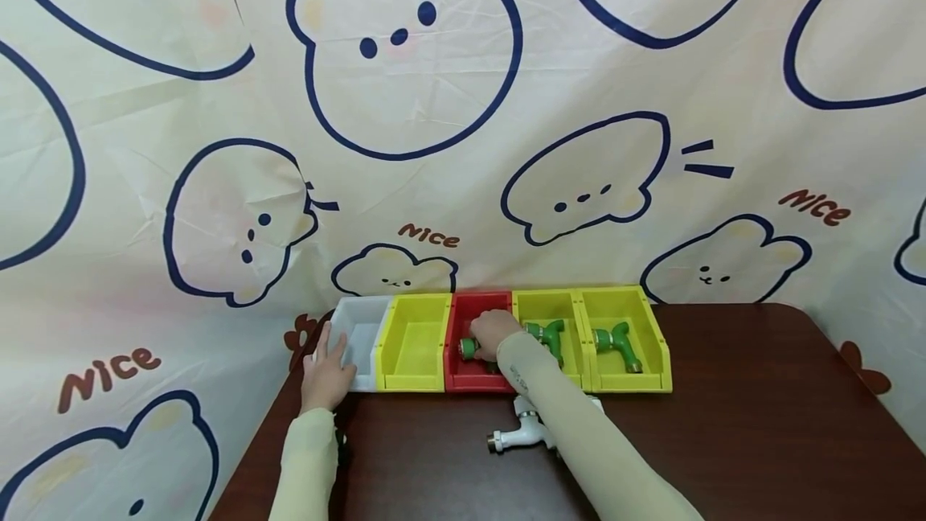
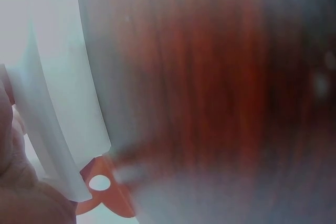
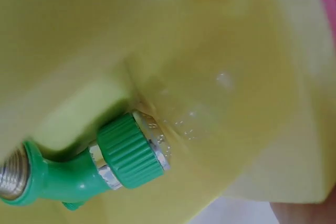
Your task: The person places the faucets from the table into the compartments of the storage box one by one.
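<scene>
My left hand rests on the left side of the white bin, its fingers extended along the wall. In the left wrist view, part of that hand shows against the bin's white wall. My right hand reaches into the red bin, its fingers curled over a green faucet. The faucet's knob end sticks out left of the hand; the rest is hidden beneath it. The right wrist view shows another green faucet inside a yellow bin, with a ribbed green knob.
Right of the red bin, two yellow bins hold green faucets. Another yellow bin stands between white and red. White faucets lie on the dark wooden table in front, partly behind my right forearm. A printed curtain hangs behind.
</scene>
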A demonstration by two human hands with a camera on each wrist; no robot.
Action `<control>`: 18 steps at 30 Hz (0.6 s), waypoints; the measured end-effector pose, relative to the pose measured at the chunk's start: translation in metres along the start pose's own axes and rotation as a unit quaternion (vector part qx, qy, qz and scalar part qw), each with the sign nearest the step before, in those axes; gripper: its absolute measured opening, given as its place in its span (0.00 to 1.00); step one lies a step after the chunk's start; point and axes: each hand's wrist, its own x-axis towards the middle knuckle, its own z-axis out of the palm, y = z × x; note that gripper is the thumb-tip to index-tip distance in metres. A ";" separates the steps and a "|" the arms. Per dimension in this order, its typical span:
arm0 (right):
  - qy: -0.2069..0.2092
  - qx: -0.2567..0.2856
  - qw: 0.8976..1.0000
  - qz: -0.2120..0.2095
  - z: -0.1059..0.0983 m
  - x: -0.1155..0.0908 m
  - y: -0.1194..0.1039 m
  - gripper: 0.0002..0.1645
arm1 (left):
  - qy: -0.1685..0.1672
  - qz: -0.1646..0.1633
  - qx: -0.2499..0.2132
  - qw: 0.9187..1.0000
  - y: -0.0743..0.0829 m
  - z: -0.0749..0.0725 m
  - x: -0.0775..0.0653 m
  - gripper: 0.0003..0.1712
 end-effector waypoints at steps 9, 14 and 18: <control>-0.005 0.005 1.000 0.020 0.002 0.007 -0.002 0.15 | 0.001 -0.002 0.002 1.000 0.000 0.000 -0.001 0.40; -0.006 0.001 0.999 0.035 0.002 0.008 -0.004 0.16 | 0.001 -0.002 0.003 1.000 0.001 0.000 -0.001 0.40; -0.003 -0.003 0.999 0.040 0.003 0.007 -0.005 0.14 | 0.002 0.001 0.000 1.000 0.000 0.000 0.000 0.40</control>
